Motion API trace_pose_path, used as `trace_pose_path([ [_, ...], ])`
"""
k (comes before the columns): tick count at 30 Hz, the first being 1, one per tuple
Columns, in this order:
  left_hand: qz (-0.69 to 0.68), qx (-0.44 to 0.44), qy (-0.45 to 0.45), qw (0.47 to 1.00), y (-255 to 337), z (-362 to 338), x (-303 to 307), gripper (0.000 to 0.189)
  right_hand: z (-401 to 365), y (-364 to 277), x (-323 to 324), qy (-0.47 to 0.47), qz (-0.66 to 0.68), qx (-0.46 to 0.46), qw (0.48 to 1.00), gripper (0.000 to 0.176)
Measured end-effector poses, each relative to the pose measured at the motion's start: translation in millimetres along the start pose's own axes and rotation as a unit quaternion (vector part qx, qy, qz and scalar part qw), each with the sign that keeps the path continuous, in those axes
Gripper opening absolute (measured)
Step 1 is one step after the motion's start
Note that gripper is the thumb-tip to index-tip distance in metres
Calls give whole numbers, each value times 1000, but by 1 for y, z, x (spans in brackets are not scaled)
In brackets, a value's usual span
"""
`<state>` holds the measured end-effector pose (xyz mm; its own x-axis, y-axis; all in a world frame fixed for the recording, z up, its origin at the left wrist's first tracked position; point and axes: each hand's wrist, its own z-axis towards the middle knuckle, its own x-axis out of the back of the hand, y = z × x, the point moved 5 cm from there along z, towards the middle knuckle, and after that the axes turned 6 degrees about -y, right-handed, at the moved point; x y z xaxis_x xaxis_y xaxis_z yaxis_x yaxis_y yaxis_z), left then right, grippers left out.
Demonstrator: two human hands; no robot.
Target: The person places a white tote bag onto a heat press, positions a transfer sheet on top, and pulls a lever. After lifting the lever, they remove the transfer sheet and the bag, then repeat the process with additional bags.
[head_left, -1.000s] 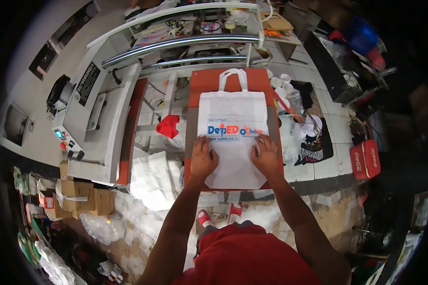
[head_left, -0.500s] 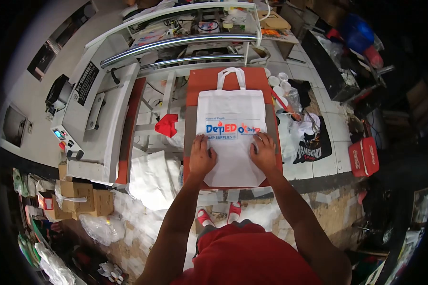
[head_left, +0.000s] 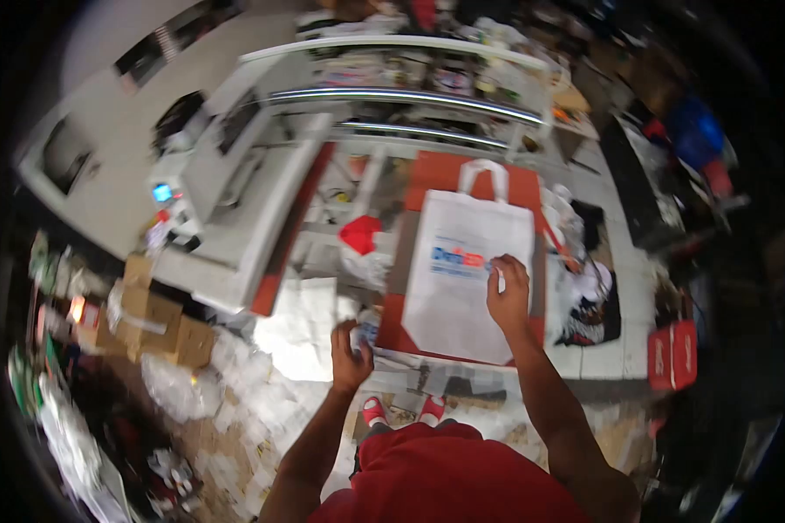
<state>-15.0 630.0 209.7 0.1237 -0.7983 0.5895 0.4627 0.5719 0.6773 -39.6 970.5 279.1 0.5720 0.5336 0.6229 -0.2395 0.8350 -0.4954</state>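
A white tote bag [head_left: 453, 309] with blue and red print lies flat on the red platen [head_left: 395, 322], its handles pointing away from me. My right hand [head_left: 508, 292] is over the right part of the bag, beside the print, its fingers curled; what they hold, if anything, is hidden. Off the platen's near left corner is my left hand [head_left: 351, 353], fingers bent and apart, near the stack of white bags [head_left: 295, 336]. I see nothing in it, though the view is blurred.
The heat press [head_left: 227, 187] with its lit display stands at the left, metal rollers [head_left: 410, 94] behind. Red cloth [head_left: 359, 234] lies left of the platen. Cardboard boxes [head_left: 148, 322] are at lower left, a red cooler bag [head_left: 672, 356] at right.
The view has swung, shifting the scene. My left hand has left the bag and moved down and left past the platen. My right hand stays over the bag, with its fingers more curled.
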Motion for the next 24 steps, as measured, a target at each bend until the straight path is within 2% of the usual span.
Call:
trace_pose_path([
  [1,11,51,5,999,-22,-37,18,34,12,-21,-24,-31,70,18,997,18],
  [3,78,115,-11,990,-60,-116,55,34,36,-79,-79,-153,237,-40,959,22],
  [5,97,215,-14,972,-91,-203,92,31,64,-171,-121,-128,228,155,953,31],
  [6,103,273,-12,956,-110,-254,108,30,73,-215,-145,-149,271,209,928,36],
  [8,124,415,-1,901,-130,-352,137,25,87,-300,-191,-175,292,288,895,32],
  [11,189,499,-30,846,-143,-485,159,21,104,-410,-254,-212,280,339,873,28],
  [12,188,544,-86,813,-127,-502,167,20,108,-437,-278,-198,277,363,867,32],
  [13,191,595,-178,760,-130,-536,164,26,112,-457,-309,-196,281,371,863,32],
  [14,235,583,-314,711,-136,-568,152,30,116,-473,-343,-217,245,361,873,40],
  [15,241,587,-336,695,-149,-614,137,30,118,-489,-363,-236,209,350,882,48],
  [16,183,609,-359,683,-130,-613,140,29,116,-502,-365,-233,210,354,881,48],
  [17,156,543,-438,699,-128,-625,133,28,116,-507,-373,-300,109,305,897,58],
  [18,107,506,-565,643,-161,-671,94,27,121,-502,-379,-360,2,242,901,68],
  [19,90,570,-479,662,-154,-672,108,27,121,-495,-410,-344,12,261,902,78],
  [20,69,609,-412,674,-147,-660,118,27,121,-496,-409,-322,-13,276,905,75],
  [21,54,627,-374,681,-145,-650,122,27,117,-493,-407,-304,-40,290,906,72],
  [22,44,631,-353,690,-146,-642,126,27,119,-491,-397,-341,-22,267,901,64],
  [24,30,625,-325,709,-151,-624,134,27,117,-487,-379,-335,-6,250,909,59],
])
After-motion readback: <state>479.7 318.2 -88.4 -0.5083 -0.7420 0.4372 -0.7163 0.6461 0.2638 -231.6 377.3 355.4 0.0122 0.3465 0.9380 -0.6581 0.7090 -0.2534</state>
